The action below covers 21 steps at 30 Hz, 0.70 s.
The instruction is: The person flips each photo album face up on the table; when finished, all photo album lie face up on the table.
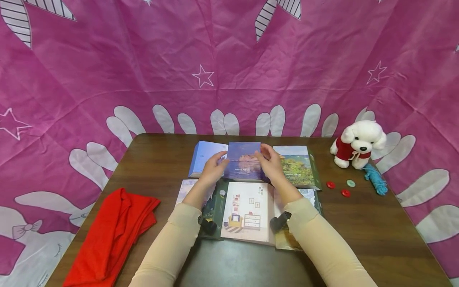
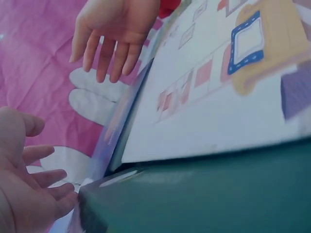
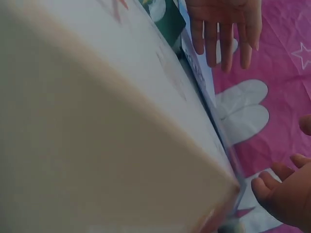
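Note:
A purple photo album (image 1: 244, 155) with a seaside picture lies in the middle of the back row. My left hand (image 1: 213, 167) is at its left edge and my right hand (image 1: 271, 163) at its right edge. Palms face each other with loose fingers, and in the wrist views neither hand grips anything. Nearer me lies a thick white album (image 1: 247, 211) with a drawn armchair and drawers. Left of the purple album is a blue album (image 1: 208, 155); right of it, an album with a green landscape (image 1: 297, 165).
Two more albums, one dark green (image 1: 217, 215) and one yellowish (image 1: 287, 238), flank the white one, partly under my forearms. A red cloth (image 1: 111, 235) lies left. At right are a white toy dog (image 1: 360, 143), blue yarn (image 1: 375, 179), red buttons (image 1: 330, 185) and a green button (image 1: 350, 183).

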Motion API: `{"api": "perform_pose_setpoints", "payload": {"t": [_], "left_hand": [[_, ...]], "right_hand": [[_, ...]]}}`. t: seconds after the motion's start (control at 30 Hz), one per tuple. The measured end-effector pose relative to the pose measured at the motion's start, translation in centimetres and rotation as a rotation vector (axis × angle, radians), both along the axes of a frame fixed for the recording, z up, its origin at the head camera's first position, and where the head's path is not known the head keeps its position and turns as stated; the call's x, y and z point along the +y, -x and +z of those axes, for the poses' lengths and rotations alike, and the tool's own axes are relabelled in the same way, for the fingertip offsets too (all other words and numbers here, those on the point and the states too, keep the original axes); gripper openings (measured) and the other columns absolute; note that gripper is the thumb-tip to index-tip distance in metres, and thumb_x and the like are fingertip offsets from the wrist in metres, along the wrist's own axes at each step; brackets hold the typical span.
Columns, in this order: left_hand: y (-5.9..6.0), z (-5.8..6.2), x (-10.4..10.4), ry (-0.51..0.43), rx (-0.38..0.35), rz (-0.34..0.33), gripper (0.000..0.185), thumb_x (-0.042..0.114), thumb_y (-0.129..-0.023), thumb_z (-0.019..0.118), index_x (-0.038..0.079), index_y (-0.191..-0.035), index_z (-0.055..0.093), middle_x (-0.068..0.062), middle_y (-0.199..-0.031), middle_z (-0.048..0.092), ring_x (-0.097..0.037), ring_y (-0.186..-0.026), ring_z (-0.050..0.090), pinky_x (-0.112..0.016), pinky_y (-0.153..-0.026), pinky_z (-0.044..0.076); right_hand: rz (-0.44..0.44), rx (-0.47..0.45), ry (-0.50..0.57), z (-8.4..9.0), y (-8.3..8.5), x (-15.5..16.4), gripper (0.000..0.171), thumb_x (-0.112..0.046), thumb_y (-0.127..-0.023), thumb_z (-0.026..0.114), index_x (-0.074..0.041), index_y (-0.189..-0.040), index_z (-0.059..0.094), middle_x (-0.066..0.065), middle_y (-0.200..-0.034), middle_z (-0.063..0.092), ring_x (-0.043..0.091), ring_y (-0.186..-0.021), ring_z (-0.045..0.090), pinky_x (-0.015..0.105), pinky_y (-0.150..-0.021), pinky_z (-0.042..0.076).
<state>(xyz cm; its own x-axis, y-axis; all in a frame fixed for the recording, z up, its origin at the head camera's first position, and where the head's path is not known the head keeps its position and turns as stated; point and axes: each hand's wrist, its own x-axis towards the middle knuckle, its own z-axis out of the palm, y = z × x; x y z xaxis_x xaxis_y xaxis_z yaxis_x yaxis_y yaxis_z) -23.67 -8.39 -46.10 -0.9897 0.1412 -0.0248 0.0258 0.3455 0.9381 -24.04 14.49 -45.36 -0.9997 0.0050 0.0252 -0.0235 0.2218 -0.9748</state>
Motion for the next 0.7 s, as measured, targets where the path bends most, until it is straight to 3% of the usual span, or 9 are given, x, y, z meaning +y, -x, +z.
{"api": "perform_pose_setpoints", "payload": {"t": [0.27,0.47,0.7], "left_hand": [[0.1,-0.5,2.1,0.132,-0.017,-0.052,0.057,0.035,-0.105,0.053,0.008,-0.154,0.043,-0.013,-0.159,0.04,-0.035,-0.149,0.029,-0.052,-0.121,0.023],[0.4,-0.2,3.1,0.042,-0.098,-0.092,0.065,0.04,-0.103,0.055,0.006,-0.155,0.039,-0.017,-0.157,0.041,-0.037,-0.147,0.033,-0.052,-0.119,0.029],[0.3,-0.4,3.4,-0.045,-0.15,-0.097,0.066,0.038,-0.102,0.056,0.003,-0.155,0.038,-0.017,-0.158,0.039,-0.037,-0.147,0.033,-0.052,-0.119,0.028]], "right_hand": [[-0.029,-0.201,-0.01,-1.1,0.0,1.7,0.064,-0.032,-0.104,0.058,-0.006,-0.157,0.033,0.016,-0.161,0.032,0.031,-0.15,0.026,0.044,-0.121,0.027],[-0.048,-0.266,0.058,-1.1,-0.2,2.7,0.066,-0.034,-0.104,0.057,-0.006,-0.157,0.031,0.017,-0.165,0.022,0.03,-0.153,0.02,0.045,-0.123,0.023],[-0.067,-0.275,0.149,-1.0,0.1,2.9,0.057,-0.029,-0.106,0.053,-0.002,-0.154,0.037,0.018,-0.16,0.031,0.034,-0.147,0.03,0.046,-0.121,0.026]]}}
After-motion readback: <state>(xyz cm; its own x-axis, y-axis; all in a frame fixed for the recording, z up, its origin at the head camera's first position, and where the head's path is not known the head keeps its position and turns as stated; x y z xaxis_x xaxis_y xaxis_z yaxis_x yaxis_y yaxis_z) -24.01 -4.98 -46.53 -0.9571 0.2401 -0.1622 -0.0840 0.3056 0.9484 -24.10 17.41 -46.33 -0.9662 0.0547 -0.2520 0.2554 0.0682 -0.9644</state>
